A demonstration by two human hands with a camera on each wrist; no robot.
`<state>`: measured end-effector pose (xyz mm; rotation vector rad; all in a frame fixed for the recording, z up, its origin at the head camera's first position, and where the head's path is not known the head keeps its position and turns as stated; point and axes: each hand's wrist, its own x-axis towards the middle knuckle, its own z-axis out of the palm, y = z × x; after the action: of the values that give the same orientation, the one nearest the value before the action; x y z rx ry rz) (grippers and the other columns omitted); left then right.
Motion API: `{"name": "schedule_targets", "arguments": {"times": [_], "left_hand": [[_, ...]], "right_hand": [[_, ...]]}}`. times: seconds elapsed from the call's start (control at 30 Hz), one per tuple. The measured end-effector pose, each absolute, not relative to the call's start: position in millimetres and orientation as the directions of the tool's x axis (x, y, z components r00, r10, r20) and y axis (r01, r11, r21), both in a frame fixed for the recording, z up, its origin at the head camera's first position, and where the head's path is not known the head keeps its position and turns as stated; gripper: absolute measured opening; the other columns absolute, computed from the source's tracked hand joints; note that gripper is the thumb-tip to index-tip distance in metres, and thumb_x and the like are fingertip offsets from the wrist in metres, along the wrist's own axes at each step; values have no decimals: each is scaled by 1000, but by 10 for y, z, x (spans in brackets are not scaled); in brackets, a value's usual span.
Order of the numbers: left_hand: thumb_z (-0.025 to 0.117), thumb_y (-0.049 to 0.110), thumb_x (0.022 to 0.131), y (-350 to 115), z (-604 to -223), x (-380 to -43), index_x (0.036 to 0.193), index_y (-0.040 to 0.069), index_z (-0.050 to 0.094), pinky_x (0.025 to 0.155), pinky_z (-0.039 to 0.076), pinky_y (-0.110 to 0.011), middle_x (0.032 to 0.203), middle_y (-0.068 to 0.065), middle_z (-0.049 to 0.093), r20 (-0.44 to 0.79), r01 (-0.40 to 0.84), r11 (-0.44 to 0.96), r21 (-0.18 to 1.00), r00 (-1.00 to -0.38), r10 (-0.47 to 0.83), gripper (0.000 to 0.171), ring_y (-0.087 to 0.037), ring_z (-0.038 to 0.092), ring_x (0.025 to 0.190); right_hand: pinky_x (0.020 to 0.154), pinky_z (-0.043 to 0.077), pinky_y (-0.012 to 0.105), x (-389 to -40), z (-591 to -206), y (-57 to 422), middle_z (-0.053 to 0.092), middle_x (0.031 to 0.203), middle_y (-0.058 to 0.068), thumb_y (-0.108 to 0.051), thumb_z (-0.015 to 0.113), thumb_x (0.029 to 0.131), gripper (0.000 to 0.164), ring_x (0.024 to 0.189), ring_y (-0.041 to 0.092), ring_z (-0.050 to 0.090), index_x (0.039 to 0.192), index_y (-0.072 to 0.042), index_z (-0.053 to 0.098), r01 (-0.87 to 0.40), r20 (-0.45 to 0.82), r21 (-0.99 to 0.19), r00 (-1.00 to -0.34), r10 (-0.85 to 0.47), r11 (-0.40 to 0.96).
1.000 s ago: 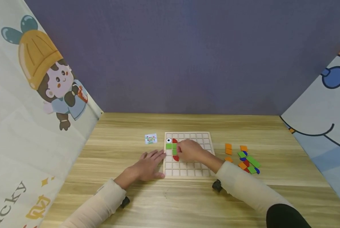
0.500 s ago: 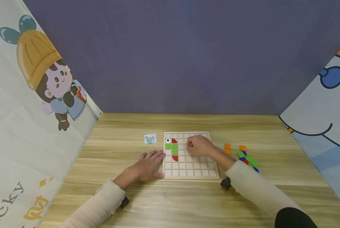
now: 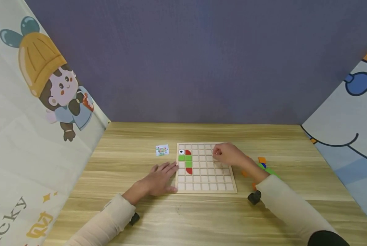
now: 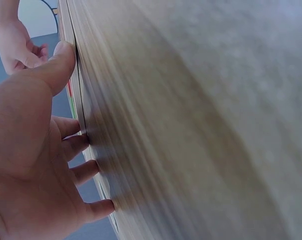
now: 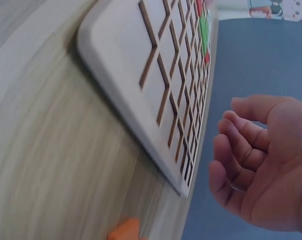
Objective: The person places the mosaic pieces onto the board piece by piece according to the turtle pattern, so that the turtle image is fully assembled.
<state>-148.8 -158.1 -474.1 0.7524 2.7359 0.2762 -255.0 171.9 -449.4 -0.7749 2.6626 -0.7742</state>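
A wooden grid board (image 3: pixel 205 178) lies on the table. In its left columns sit a white tile with a black dot (image 3: pixel 181 151), green tiles (image 3: pixel 188 163) and red rounded tiles (image 3: pixel 188 171). My left hand (image 3: pixel 160 179) rests on the table, its fingertips and thumb touching the board's left edge. My right hand (image 3: pixel 229 154) hovers over the board's upper right part. In the right wrist view its fingers (image 5: pixel 233 167) are loosely bent and nothing shows between them.
A small picture card (image 3: pixel 162 150) lies left of the board. Right of the board are loose tiles, among them an orange tile (image 3: pixel 262 160) and a green tile (image 3: pixel 272 171), partly hidden by my right arm. A dark wall (image 3: pixel 201 68) stands behind the table.
My right hand has moved right, away from the coloured tiles on the board, uncovering them. My left hand has stayed in place.
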Motion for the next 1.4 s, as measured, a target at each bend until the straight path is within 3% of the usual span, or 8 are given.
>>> {"name": "schedule_targets", "arguments": {"times": [0.57, 0.9, 1.13, 1.4], "left_hand": [[60, 59, 96, -1586, -4734, -1488, 162, 12, 27, 117, 25, -71, 171, -9, 23, -229, 466, 846, 257, -822, 522, 87, -39, 24, 156], [60, 59, 95, -1593, -4741, -1490, 162, 13, 27, 118, 25, -71, 171, -9, 23, -224, 469, 845, 259, -821, 524, 87, -39, 24, 155], [58, 62, 96, -1592, -4777, -1500, 163, 13, 25, 118, 26, -69, 171, -8, 21, -232, 483, 848, 220, -818, 526, 89, -38, 24, 156], [58, 61, 96, -1597, -4758, -1507, 162, 12, 26, 118, 26, -70, 171, -9, 22, -228, 487, 845, 221, -816, 530, 89, -38, 24, 156]], "right_hand": [[80, 54, 39, -2558, -4442, 2386, 73, 102, 7, -17, 61, 101, 22, 87, 17, 63, 115, -3, 70, -382, -82, -535, -864, -496, 754], [71, 52, 32, -2500, -4442, 2757, 72, 92, 4, -12, 64, 99, 12, 82, 15, 63, 104, -5, 71, -385, -101, -502, -863, -495, 775], [70, 50, 28, -2417, -4484, 3037, 70, 88, 0, -16, 70, 95, 7, 77, 14, 59, 97, -9, 71, -274, -215, -520, -874, -435, 809], [67, 49, 28, -2294, -4502, 3255, 68, 82, -2, -14, 75, 89, 14, 73, 13, 57, 96, -5, 68, -249, -313, -510, -838, -447, 823]]}}
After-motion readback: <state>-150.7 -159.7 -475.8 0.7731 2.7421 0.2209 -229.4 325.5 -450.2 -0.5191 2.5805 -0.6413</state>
